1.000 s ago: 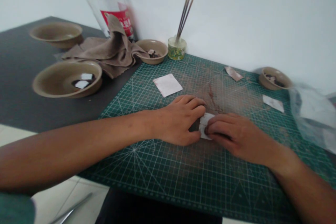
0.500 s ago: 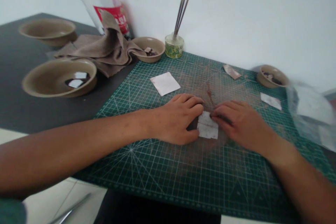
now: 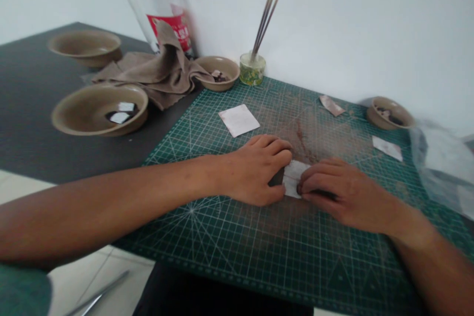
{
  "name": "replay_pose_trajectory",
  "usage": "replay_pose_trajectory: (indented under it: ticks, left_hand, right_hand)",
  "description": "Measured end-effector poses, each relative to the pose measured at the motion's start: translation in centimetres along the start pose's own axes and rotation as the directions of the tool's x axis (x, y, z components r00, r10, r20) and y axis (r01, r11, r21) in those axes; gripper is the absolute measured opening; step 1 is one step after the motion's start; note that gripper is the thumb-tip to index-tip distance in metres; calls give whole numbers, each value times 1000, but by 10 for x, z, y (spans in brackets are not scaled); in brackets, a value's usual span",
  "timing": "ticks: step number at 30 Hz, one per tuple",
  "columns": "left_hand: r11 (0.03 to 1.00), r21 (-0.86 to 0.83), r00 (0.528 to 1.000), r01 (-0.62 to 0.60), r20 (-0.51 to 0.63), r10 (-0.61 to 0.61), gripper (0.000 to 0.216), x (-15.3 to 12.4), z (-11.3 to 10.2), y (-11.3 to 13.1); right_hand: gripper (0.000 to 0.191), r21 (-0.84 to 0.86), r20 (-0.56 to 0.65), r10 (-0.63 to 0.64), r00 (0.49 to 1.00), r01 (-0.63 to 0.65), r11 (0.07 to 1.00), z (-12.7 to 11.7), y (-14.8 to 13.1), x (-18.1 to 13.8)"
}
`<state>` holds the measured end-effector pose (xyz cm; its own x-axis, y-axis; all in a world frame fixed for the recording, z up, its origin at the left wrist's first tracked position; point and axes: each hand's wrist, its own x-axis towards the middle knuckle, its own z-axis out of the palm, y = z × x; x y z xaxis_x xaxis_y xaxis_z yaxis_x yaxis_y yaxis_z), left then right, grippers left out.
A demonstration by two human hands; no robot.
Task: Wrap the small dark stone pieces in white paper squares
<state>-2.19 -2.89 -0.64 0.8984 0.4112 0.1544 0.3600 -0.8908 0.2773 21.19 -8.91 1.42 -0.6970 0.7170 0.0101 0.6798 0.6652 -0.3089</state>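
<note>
On the green cutting mat [image 3: 237,252] lies a small white square [image 3: 292,173], perhaps paper, with a dark crease or line across it. My left hand [image 3: 261,170] steadies its left edge, thumb at the near corner and forefinger at the far one. Over its right part sits my right hand [image 3: 335,190], fingertips pinched together and pressed to the surface around a small dark bit too hidden to name. Brown powder smears the mat around both hands. A larger white square [image 3: 239,120] lies beyond my left hand.
Bowls with small pieces stand at the left [image 3: 66,118], back [image 3: 222,86] and right [image 3: 377,118]; another bowl [image 3: 85,54] is at the far left. A brown cloth [image 3: 148,71], a clear container [image 3: 144,0], a reed diffuser [image 3: 252,70], paper scraps [image 3: 387,148] and a plastic bag [image 3: 440,168] lie around.
My right hand has slid from the far right corner of the small square down toward its near edge, covering more of it. My left hand holds its place; the view has shifted slightly.
</note>
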Motion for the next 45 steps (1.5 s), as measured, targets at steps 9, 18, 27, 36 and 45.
replay_pose_trajectory:
  ticks: [9, 18, 27, 36, 45]
  left_hand:
    - [1000, 4, 1000, 0, 2, 0, 36, 0, 0, 0]
    - [1000, 11, 1000, 10, -6, -10, 38, 0, 1, -1]
    - [1000, 7, 1000, 7, -10, -7, 37, 0, 1, -1]
    - [1000, 12, 1000, -2, -21, 3, 39, -1, 2, -2]
    - [1000, 9, 1000, -3, 0, 3, 39, 0, 1, -1]
  right_hand:
    - [10, -5, -39, 58, 998, -59, 998, 0, 2, 3]
    - [11, -90, -133, 134, 982, -147, 985, 1, 4, 3]
    - [14, -146, -208, 148, 967, -180, 973, 6, 3, 6]
    - [14, -113, -153, 87, 984, -105, 988, 6, -1, 5]
    - [14, -43, -116, 63, 991, -69, 997, 7, 0, 4]
